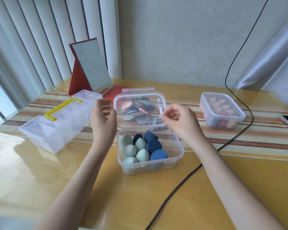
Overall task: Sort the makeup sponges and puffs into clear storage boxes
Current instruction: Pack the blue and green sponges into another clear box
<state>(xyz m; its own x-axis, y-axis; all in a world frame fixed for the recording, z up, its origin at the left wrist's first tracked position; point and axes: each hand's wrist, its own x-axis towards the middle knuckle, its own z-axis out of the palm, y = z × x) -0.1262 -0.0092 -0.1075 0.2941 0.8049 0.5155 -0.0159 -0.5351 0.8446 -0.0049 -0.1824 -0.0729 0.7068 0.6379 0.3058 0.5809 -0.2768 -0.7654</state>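
- Left hand [104, 118] is raised just left of the lid [140, 110], palm facing right, fingers loosely curled and holding nothing.
- Right hand [179, 121] is at the lid's right edge, thumb and forefinger pinching it.
- Both forearms are bare.

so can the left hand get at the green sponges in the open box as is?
Probably yes. The left hand hovers open just left of the lidless clear box, and the green sponges sit exposed in its near-left half. The lifted lid is behind, out of the way.
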